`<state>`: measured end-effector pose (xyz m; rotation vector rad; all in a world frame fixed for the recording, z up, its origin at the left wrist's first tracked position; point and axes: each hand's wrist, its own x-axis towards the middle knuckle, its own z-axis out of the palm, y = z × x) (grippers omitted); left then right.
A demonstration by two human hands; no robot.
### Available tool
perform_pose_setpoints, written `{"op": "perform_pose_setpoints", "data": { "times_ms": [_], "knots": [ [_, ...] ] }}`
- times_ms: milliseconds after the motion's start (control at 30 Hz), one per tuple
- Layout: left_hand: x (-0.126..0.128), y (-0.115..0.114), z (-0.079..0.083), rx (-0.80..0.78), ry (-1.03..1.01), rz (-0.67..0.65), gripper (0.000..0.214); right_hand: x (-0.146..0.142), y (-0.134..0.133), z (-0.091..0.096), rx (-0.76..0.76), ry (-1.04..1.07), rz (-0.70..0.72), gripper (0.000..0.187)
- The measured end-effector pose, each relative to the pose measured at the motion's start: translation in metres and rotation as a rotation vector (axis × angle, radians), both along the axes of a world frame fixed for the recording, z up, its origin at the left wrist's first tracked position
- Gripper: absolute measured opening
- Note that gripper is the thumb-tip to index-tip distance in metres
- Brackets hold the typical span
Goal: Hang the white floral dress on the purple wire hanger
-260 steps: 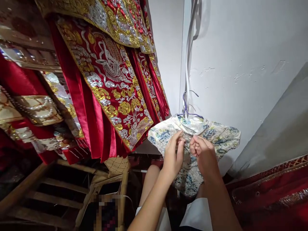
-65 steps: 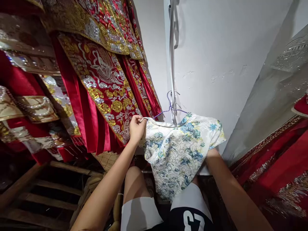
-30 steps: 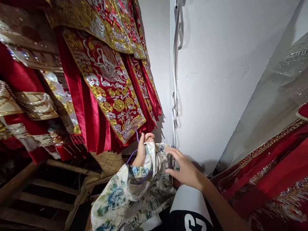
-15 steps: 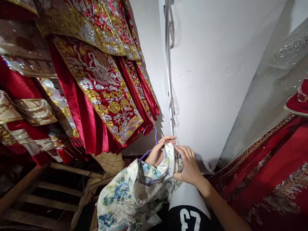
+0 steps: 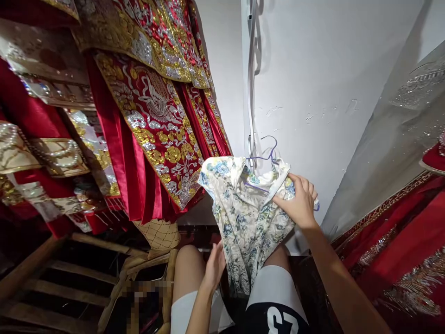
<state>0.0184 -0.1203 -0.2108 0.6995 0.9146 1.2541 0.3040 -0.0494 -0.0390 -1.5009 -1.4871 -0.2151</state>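
Note:
A white floral blouse [image 5: 239,222] with blue and green flowers hangs spread out in front of me. Inside its collar sits a purple hanger [image 5: 271,155], its hook rising above the neckline and one end poking out past my right hand. My right hand [image 5: 299,199] grips the blouse at the right shoulder, thumb on the front and fingers over the far side. Lower down, my left hand [image 5: 214,266] is beside the blouse's left edge, fingers stretched upward and some fingertips partly hidden by the cloth.
Red and gold embroidered costumes [image 5: 156,125] hang on the left. A pale metal rail [image 5: 251,88] runs along the white wall [image 5: 313,79]. Below left is a bamboo chair [image 5: 135,260]. On the right hang a red beaded garment [image 5: 410,236] and a sheer cover [image 5: 392,106].
The blouse has gone from bunched in my lap to upright and spread, the hanger now in its collar. My left hand has left the collar and dropped lower; my right moved up and right.

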Motion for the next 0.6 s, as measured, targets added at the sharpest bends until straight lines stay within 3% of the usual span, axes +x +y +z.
{"op": "perform_pose_setpoints", "data": {
  "times_ms": [67, 133, 267, 400, 600],
  "knots": [
    [0.013, -0.004, -0.004, 0.020, 0.043, 0.014, 0.079, -0.004, 0.008, 0.017, 0.019, -0.016, -0.001, 0.068],
    [0.023, -0.008, 0.001, 0.059, 0.071, -0.009, 0.071, -0.009, 0.014, 0.030, 0.026, -0.038, 0.015, 0.068],
    [0.027, -0.019, 0.015, 0.142, 0.139, -0.044, 0.061, -0.021, 0.015, 0.040, 0.040, -0.112, 0.068, 0.068],
    [0.022, -0.026, 0.011, 0.054, 0.212, 0.066, 0.066, -0.031, 0.007, 0.029, 0.070, -0.181, 0.118, 0.067],
    [0.029, -0.018, 0.005, -0.081, 0.215, 0.192, 0.062, -0.027, 0.003, -0.004, 0.094, -0.151, 0.139, 0.060]
  ]
}}
